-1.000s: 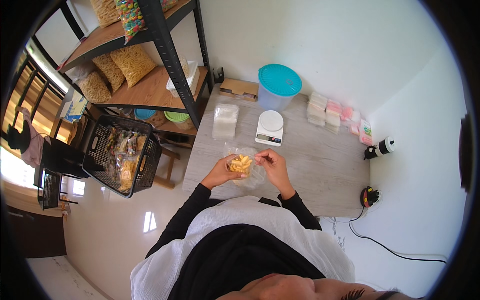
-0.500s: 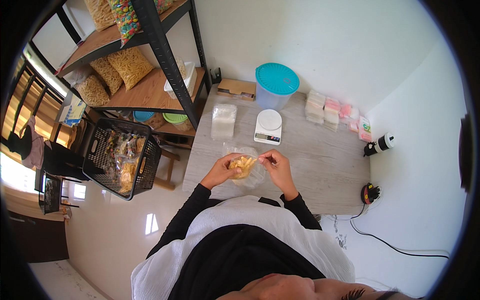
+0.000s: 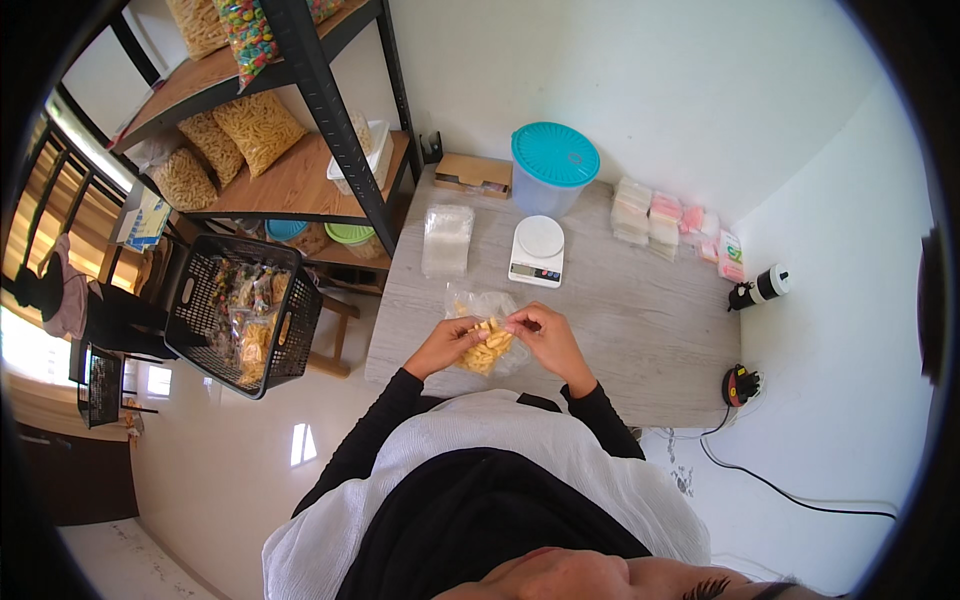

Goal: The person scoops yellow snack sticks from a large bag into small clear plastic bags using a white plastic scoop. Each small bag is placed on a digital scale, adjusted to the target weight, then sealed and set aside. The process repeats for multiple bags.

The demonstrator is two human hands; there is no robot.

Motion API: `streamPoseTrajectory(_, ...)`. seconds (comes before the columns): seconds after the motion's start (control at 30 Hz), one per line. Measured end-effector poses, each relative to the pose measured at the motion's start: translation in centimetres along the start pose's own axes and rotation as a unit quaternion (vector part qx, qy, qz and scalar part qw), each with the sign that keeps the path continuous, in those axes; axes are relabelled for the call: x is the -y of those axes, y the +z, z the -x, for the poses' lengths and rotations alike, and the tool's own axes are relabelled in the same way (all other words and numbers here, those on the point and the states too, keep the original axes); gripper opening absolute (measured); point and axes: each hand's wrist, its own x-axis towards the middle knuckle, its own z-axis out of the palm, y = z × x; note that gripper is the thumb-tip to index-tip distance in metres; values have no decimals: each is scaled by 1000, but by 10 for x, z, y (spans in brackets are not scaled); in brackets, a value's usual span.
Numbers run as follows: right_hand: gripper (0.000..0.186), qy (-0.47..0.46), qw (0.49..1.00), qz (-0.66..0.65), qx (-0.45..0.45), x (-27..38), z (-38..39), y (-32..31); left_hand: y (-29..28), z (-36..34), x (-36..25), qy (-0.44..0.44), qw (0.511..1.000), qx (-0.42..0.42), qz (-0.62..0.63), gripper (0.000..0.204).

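Note:
Between my hands, just above the near side of the table, is a small clear plastic bag of yellow snack sticks (image 3: pixel 482 358). My left hand (image 3: pixel 442 346) is closed on its upper left side, thumb and fingers pinching the film. At the upper right, the fingertips of my right hand (image 3: pixel 550 346) pinch the bag's edge. Loose clear plastic bags (image 3: pixel 468 298) lie crumpled on the table under and behind it. Farther back stand a white kitchen scale (image 3: pixel 538 248) and, to its left, a stack of flat clear bags (image 3: pixel 447 240).
A tub with a turquoise lid (image 3: pixel 556 156) and a cardboard box (image 3: pixel 473 174) stand by the wall. White and pink packets (image 3: pixel 650 216) lie back right. On the left, a black basket (image 3: pixel 292 340) holds filled bags beside a shelf (image 3: pixel 290 185). A black-and-white bottle (image 3: pixel 760 289) stands at the right edge.
The bag has tipped so its top is drawn together, with the sticks hanging lower. My right hand has moved slightly left, closer to my left hand.

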Motion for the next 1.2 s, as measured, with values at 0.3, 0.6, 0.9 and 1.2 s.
streamPoseTrajectory(0.3, 10, -31, 932, 279, -231, -12, -5, -34, -17, -4, 6, 39, 989, -115, 82, 41)
streamPoseTrajectory(0.6, 21, 181, 950, -42, -251, -155, -18, -75, -73, 0, 99, 22, 949, -232, -215, 43)
streamPoseTrajectory(0.9, 13, 205, 854, -324, -353, -221, -98, -63, -77, 13, 180, -202, 903, -105, -364, 73)
streamPoseTrajectory(1.2, 28, 221, 851, -311, -362, -292, -129, -46, -71, 15, 166, -224, 900, -105, -358, 71)
